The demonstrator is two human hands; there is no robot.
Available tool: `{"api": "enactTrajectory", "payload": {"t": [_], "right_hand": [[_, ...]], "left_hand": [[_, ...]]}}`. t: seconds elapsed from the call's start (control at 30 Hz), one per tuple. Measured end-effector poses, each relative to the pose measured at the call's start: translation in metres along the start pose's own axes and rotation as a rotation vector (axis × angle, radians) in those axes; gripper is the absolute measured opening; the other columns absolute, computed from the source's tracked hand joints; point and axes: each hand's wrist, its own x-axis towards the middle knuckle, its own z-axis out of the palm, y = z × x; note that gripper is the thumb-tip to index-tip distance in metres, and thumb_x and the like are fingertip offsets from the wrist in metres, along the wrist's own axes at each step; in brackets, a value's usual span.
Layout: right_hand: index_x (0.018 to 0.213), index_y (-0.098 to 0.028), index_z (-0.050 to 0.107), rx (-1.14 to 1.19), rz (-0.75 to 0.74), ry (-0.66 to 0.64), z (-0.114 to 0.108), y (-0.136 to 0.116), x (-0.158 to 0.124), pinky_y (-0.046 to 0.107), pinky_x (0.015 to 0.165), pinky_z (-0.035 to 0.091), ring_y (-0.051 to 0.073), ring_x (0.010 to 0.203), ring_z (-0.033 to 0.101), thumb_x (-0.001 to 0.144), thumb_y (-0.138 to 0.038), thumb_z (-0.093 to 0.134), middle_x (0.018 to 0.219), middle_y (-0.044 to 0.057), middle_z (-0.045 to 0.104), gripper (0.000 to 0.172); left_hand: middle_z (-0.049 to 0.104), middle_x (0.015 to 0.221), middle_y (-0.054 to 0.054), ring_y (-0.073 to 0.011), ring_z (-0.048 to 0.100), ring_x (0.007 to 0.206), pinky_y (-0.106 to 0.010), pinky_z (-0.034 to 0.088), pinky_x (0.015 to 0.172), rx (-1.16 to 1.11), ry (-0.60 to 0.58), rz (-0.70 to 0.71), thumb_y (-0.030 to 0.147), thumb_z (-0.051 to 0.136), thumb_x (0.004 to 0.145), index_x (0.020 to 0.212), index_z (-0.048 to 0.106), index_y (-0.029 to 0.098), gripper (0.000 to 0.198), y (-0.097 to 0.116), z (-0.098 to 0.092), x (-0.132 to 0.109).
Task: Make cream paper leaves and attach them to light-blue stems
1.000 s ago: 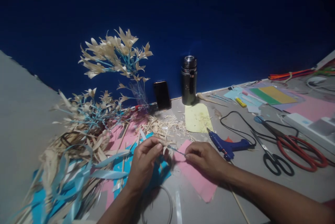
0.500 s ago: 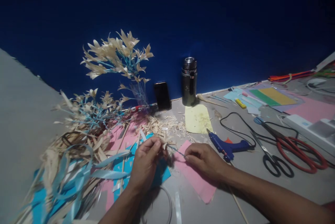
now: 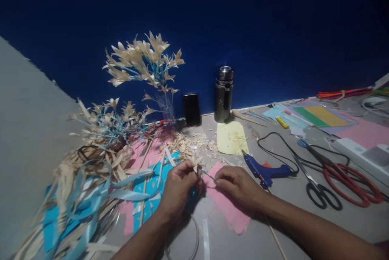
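Between the fingertips of my left hand [image 3: 182,181] is a small cream flower [image 3: 196,166], apparently made of dried husk, partly hidden by the fingers. A thin blue stem [image 3: 208,176] runs from it across to my right hand [image 3: 235,183], whose thumb and forefinger pinch the far end. Both hands hover above a pink sheet [image 3: 226,207] and a bright blue sheet [image 3: 154,181]. Just beyond my right hand lies a blue glue gun [image 3: 265,170].
Finished cream flowers [image 3: 146,61] stand in a clear vase at the back. A phone [image 3: 191,110] and a flask [image 3: 224,95] lean near the wall. Husks and light blue ribbon [image 3: 91,207] heap up at left. Black scissors [image 3: 323,195] and red-handled shears [image 3: 352,183] lie at right.
The view has shifted slightly, so things sit a little further right. My left hand has turned around the flower, which now shows more clearly. My right hand keeps its pinch on the stem.
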Motion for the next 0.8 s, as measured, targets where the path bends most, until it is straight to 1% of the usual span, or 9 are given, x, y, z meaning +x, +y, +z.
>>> {"api": "enactTrajectory", "payload": {"t": [0.07,0.2,0.3,0.4,0.5,0.63,0.7,0.8], "right_hand": [[0.075,-0.018,0.069,-0.001,-0.011,-0.020,0.001,-0.001,0.000,0.027,0.067,0.040,0.016,0.070,0.060,0.086,-0.015,0.058,0.073,0.000,0.067,0.016],[0.078,-0.018,0.071,0.000,-0.044,-0.057,0.000,-0.008,0.000,0.027,0.072,0.041,0.016,0.075,0.061,0.088,-0.016,0.055,0.077,0.001,0.070,0.019],[0.077,-0.017,0.071,0.040,-0.034,-0.071,-0.003,-0.016,0.000,0.027,0.071,0.042,0.016,0.073,0.061,0.088,-0.016,0.053,0.075,0.001,0.069,0.021],[0.078,-0.016,0.072,0.118,0.006,-0.076,-0.003,-0.020,-0.002,0.027,0.066,0.042,0.016,0.070,0.059,0.087,-0.020,0.056,0.075,0.002,0.068,0.018],[0.079,-0.015,0.073,0.268,0.077,-0.101,0.000,-0.018,-0.005,0.026,0.061,0.043,0.015,0.065,0.058,0.087,-0.024,0.060,0.072,0.003,0.068,0.017],[0.076,-0.013,0.070,0.428,0.160,-0.105,0.002,-0.013,-0.006,0.025,0.058,0.044,0.014,0.060,0.057,0.089,-0.033,0.064,0.066,0.003,0.065,0.025],[0.076,-0.013,0.070,0.466,0.175,-0.109,0.002,-0.011,-0.005,0.025,0.058,0.044,0.014,0.060,0.058,0.089,-0.036,0.066,0.067,0.003,0.065,0.027],[0.076,-0.012,0.070,0.476,0.167,-0.121,0.002,-0.010,-0.004,0.025,0.058,0.044,0.014,0.061,0.058,0.089,-0.036,0.066,0.068,0.004,0.066,0.026]], "left_hand": [[0.059,0.054,0.003,-0.0116,0.053,0.050,-0.026,0.044,0.054,-0.007,0.000,0.006,0.030,0.081,0.076,0.074,0.062,0.017,0.023,-0.001,0.000,0.000],[0.058,0.051,0.005,-0.0118,0.053,0.047,-0.025,0.043,0.051,-0.048,0.037,0.022,0.028,0.084,0.071,0.070,0.058,0.019,0.028,-0.004,-0.002,0.001],[0.060,0.050,0.004,-0.0129,0.054,0.047,-0.026,0.044,0.051,-0.037,0.045,0.010,0.030,0.084,0.071,0.069,0.058,0.019,0.028,-0.006,-0.003,0.001],[0.061,0.049,0.002,-0.0136,0.055,0.047,-0.027,0.045,0.052,-0.007,0.050,0.002,0.031,0.083,0.073,0.069,0.060,0.018,0.026,-0.007,-0.002,0.000],[0.062,0.049,0.002,-0.0120,0.055,0.048,-0.025,0.044,0.053,0.023,0.055,-0.006,0.029,0.084,0.072,0.068,0.062,0.017,0.025,-0.008,0.000,-0.002],[0.063,0.053,0.002,-0.0110,0.054,0.048,-0.024,0.044,0.052,-0.003,0.024,-0.038,0.032,0.085,0.070,0.070,0.064,0.016,0.026,-0.007,0.001,-0.001],[0.063,0.054,0.002,-0.0104,0.053,0.048,-0.024,0.043,0.052,-0.032,0.011,-0.049,0.034,0.086,0.070,0.071,0.065,0.016,0.027,-0.006,0.001,0.000],[0.061,0.052,0.001,-0.0097,0.052,0.048,-0.023,0.041,0.052,-0.039,0.005,-0.057,0.036,0.085,0.071,0.070,0.065,0.015,0.029,-0.005,0.001,0.000]]}}
